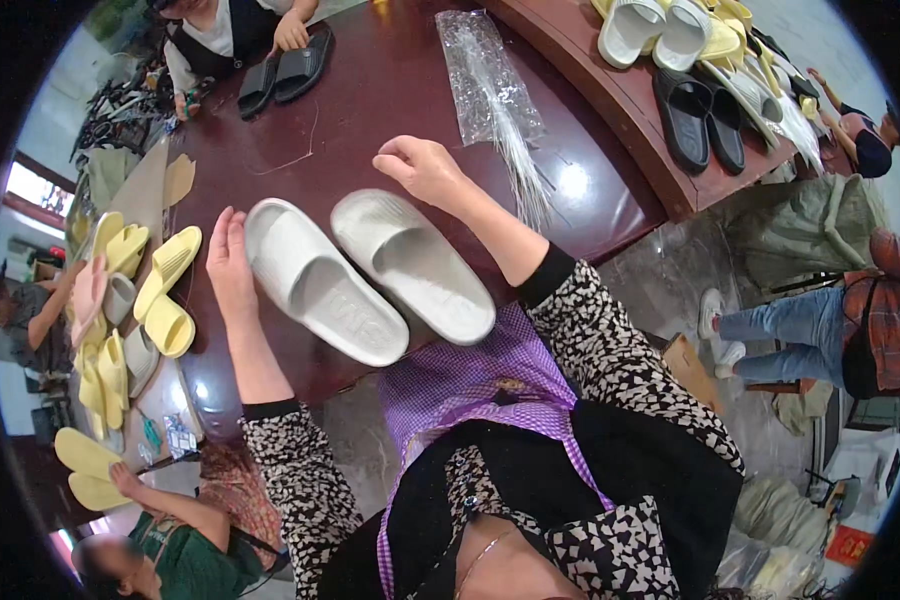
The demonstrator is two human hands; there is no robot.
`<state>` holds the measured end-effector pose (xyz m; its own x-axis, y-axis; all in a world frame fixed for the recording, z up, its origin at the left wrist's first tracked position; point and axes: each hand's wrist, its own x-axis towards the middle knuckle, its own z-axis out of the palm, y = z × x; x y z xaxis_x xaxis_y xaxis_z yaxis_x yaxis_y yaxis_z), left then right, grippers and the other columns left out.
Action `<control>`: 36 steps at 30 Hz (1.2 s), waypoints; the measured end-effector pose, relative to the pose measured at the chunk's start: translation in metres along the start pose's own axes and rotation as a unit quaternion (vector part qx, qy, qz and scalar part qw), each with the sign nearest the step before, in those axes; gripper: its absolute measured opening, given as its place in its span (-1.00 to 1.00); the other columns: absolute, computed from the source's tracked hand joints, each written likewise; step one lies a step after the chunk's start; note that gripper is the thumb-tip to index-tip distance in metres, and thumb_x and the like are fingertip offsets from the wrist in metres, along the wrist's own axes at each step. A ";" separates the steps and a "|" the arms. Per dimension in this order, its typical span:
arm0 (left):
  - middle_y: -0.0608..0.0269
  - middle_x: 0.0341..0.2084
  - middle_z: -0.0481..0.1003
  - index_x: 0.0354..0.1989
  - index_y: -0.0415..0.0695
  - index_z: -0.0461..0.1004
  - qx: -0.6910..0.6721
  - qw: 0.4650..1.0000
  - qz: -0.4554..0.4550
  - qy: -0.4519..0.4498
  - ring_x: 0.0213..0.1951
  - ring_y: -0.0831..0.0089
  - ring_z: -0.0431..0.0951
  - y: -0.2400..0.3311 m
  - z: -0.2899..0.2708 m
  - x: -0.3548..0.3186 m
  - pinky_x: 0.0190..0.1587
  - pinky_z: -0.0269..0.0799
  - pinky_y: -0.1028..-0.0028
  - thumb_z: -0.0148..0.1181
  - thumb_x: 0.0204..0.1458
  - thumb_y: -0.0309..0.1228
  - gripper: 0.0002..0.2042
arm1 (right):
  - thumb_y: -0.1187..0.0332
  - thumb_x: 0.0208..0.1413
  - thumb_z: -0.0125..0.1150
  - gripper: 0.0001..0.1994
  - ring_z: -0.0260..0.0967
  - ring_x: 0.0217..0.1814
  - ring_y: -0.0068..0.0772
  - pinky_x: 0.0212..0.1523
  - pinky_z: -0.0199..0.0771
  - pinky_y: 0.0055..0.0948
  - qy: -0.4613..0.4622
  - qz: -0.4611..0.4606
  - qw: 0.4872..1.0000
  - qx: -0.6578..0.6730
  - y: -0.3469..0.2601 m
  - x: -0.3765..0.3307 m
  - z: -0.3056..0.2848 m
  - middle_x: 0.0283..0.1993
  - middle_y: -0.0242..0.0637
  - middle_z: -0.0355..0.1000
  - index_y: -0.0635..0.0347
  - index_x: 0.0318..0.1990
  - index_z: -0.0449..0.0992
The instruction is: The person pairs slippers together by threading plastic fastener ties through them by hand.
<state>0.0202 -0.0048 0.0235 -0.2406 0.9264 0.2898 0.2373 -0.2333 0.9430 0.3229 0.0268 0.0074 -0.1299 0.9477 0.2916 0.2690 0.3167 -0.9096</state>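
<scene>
A pair of light grey slide slippers lies side by side on the table in front of me, toes pointing away. My left hand (232,265) is beside the left slipper (315,275), its fingers stretched out and holding nothing I can see. Just beyond the toe of the right slipper (410,262), my right hand (422,172) is raised with its fingers curled together. Whether anything small is between those fingertips is too fine to make out. A thin pale thread (311,152) lies on the tabletop to the left of that hand.
The dark red table (370,80) bears a clear plastic bag of white ties (488,85). Across it, another person's hand (291,32) touches black slippers (303,66). Yellow slippers (165,290) lie left; more black slippers (682,120) stand on a raised ledge. A co-worker at lower left holds yellow soles (90,468).
</scene>
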 end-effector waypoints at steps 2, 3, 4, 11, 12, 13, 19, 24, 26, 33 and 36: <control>0.10 -0.03 0.41 0.06 -0.34 0.34 0.036 0.998 0.038 0.020 -0.05 0.39 0.44 0.003 0.013 -0.006 0.02 0.33 0.49 -0.02 0.17 -0.43 -0.67 | 0.27 0.05 0.15 -0.74 0.43 -0.32 -0.46 -0.27 0.41 -0.45 0.055 -0.040 0.997 -0.043 0.010 0.001 -0.008 -0.35 -0.20 0.51 0.32 -0.24 0.52; 0.11 -0.03 0.41 0.06 -0.34 0.34 0.075 0.994 0.071 0.043 -0.05 0.40 0.44 0.003 0.017 -0.016 0.02 0.33 0.49 -0.02 0.17 -0.45 -0.68 | 0.28 0.04 0.15 -0.75 0.44 -0.33 -0.43 -0.28 0.42 -0.44 0.079 -0.035 0.994 -0.066 0.021 -0.006 -0.021 -0.36 -0.17 0.51 0.31 -0.25 0.53; 0.11 -0.03 0.41 0.05 -0.33 0.34 0.110 0.987 0.102 0.063 -0.05 0.40 0.43 0.002 0.024 -0.025 0.02 0.32 0.50 -0.02 0.16 -0.46 -0.69 | 0.29 0.03 0.16 -0.75 0.46 -0.35 -0.40 -0.29 0.42 -0.43 0.105 -0.029 0.990 -0.094 0.033 -0.015 -0.039 -0.36 -0.13 0.51 0.31 -0.25 0.53; 0.13 -0.07 0.43 0.01 -0.33 0.36 0.096 0.992 0.060 0.055 -0.03 0.40 0.42 0.006 0.042 -0.106 0.04 0.29 0.47 -0.04 0.13 -0.55 -0.72 | 0.32 -0.02 0.10 -0.79 0.46 -0.23 0.01 -0.17 0.42 -0.23 0.225 0.070 0.908 -0.348 0.092 -0.034 -0.131 -0.35 0.01 0.48 0.26 -0.36 0.58; 0.14 -0.08 0.43 0.00 -0.33 0.36 0.104 0.991 0.056 0.054 -0.04 0.40 0.42 0.006 0.044 -0.114 0.05 0.28 0.47 -0.05 0.13 -0.55 -0.73 | 0.32 -0.02 0.10 -0.79 0.46 -0.23 0.01 -0.17 0.42 -0.23 0.221 0.069 0.909 -0.347 0.096 -0.033 -0.130 -0.35 0.01 0.48 0.26 -0.36 0.58; 0.14 -0.08 0.43 0.00 -0.33 0.36 0.103 0.992 0.054 0.056 -0.04 0.40 0.42 0.006 0.048 -0.121 0.05 0.28 0.47 -0.05 0.13 -0.55 -0.73 | 0.31 -0.03 0.10 -0.78 0.45 -0.22 0.03 -0.16 0.42 -0.22 0.218 0.083 0.906 -0.352 0.097 -0.032 -0.132 -0.34 0.02 0.48 0.27 -0.36 0.58; 0.10 -0.12 0.44 -0.04 -0.33 0.39 0.151 0.984 0.090 0.016 -0.07 0.38 0.43 0.006 0.062 -0.147 -0.01 0.31 0.46 -0.03 0.09 -0.58 -0.74 | 0.24 -0.07 0.10 -0.72 0.44 -0.22 0.07 -0.15 0.40 -0.20 0.205 0.144 0.897 -0.365 0.100 -0.022 -0.133 -0.35 0.06 0.47 0.29 -0.37 0.57; 0.08 -0.13 0.44 -0.05 -0.33 0.40 0.137 0.988 0.076 0.001 -0.08 0.37 0.44 0.006 0.069 -0.156 -0.03 0.32 0.45 -0.01 0.07 -0.59 -0.74 | 0.21 -0.08 0.09 -0.70 0.44 -0.24 0.06 -0.17 0.40 -0.19 0.184 0.151 0.902 -0.360 0.106 -0.018 -0.136 -0.36 0.07 0.46 0.30 -0.38 0.57; 0.08 -0.12 0.44 -0.05 -0.33 0.40 0.134 0.988 0.078 -0.005 -0.08 0.37 0.44 0.005 0.072 -0.158 -0.03 0.33 0.45 -0.01 0.07 -0.59 -0.74 | 0.21 -0.09 0.09 -0.70 0.47 -0.28 -0.01 -0.20 0.40 -0.20 0.192 0.141 0.906 -0.351 0.112 -0.017 -0.138 -0.40 0.06 0.47 0.30 -0.39 0.57; 0.09 -0.12 0.43 -0.04 -0.32 0.39 0.135 0.986 0.093 -0.024 -0.09 0.36 0.44 0.010 0.075 -0.159 -0.04 0.33 0.44 0.00 0.05 -0.61 -0.73 | 0.30 -0.05 0.10 -0.75 0.40 -0.52 -0.41 -0.46 0.37 -0.42 0.209 0.181 0.944 -0.182 0.105 -0.023 -0.149 -0.51 -0.18 0.46 0.33 -0.35 0.54; 0.10 -0.14 0.43 -0.05 -0.32 0.38 0.134 0.984 0.111 -0.041 -0.11 0.37 0.44 0.014 0.078 -0.158 -0.03 0.33 0.44 0.01 0.04 -0.61 -0.74 | 0.34 -0.02 0.11 -0.79 0.30 -0.61 -0.60 -0.58 0.29 -0.57 0.199 0.220 0.955 0.018 0.086 -0.031 -0.151 -0.56 -0.34 0.40 0.34 -0.34 0.52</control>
<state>0.1348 -0.1318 -0.0216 -0.0803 0.8848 0.4591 0.5184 -0.3563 0.7773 0.4943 0.0309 -0.0348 0.3636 0.9308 -0.0379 0.1802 -0.1102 -0.9774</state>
